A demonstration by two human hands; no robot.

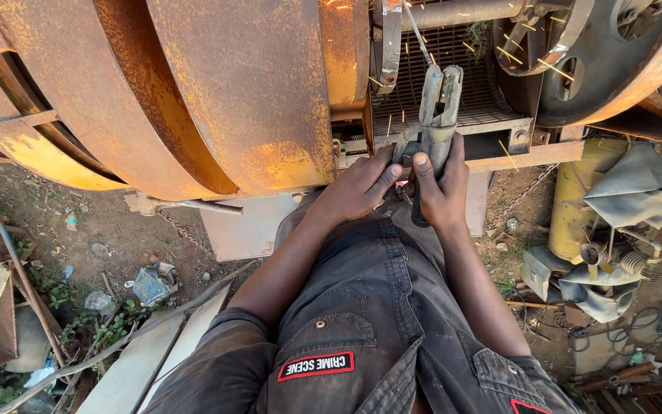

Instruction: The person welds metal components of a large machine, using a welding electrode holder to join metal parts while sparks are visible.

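Right hand [440,192] fingers clenched on electrode holder [437,115] | left hand [358,188] fingers gripping it too

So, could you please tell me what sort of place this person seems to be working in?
Probably an outdoor metalwork or scrap yard. Both hands, left hand and right hand, grip a welding electrode holder beside a big rusty drum, sparks fly, and scrap metal lies on bare dirt ground.

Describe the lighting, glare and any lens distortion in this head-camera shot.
Head view: even daylight, soft shadows, no harsh glare; the rusty drum bows outward like a wide-angle lens effect; thin bright spark streaks cross the mesh grate; the left hand, right hand and electrode holder look sharp; the ground litter at the frame's edges is softer.
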